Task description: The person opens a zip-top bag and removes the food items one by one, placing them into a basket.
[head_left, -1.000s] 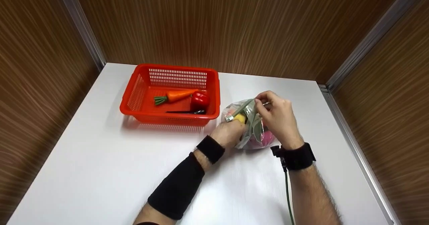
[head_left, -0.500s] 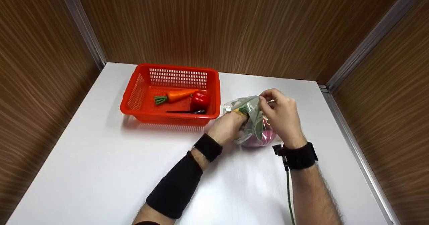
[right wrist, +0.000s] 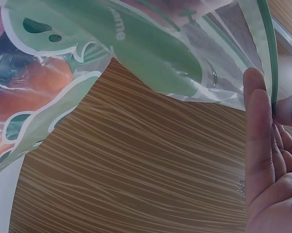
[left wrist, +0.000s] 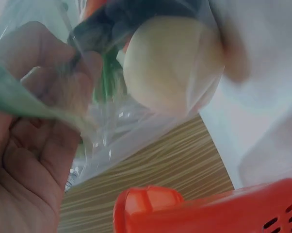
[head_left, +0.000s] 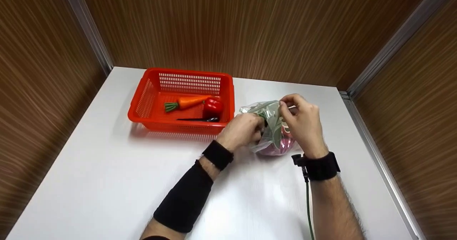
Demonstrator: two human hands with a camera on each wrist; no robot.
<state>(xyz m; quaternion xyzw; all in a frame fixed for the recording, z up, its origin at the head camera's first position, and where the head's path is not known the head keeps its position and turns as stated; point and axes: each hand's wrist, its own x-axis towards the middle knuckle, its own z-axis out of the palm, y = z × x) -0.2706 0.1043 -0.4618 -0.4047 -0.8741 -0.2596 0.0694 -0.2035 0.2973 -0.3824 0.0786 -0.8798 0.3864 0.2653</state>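
A clear zip bag (head_left: 274,129) with green print stands on the white table, right of the red basket. My right hand (head_left: 303,122) pinches its rim between thumb and forefinger, also plain in the right wrist view. My left hand (head_left: 241,130) reaches into the mouth with curled fingers. In the left wrist view the fingertips grip the end of a dark, smooth, blurred item (left wrist: 107,24), kind unclear. Beside it, behind plastic, shows a pale round vegetable (left wrist: 168,68), like an onion. Through the bag a pink item (head_left: 275,149) and an orange item (right wrist: 44,77) are visible.
Left of the bag sits the red basket (head_left: 171,125), holding a carrot (head_left: 192,101), a red bell pepper (head_left: 213,106) and a thin dark item (head_left: 212,119). Wood-grain panels (head_left: 228,29) enclose the table's back and sides. A cable (head_left: 308,208) hangs from the right wristband.
My left hand has drawn slightly up and left at the bag's mouth; the yellow item beside it is now hidden. My right hand has shifted slightly up and right with the rim.
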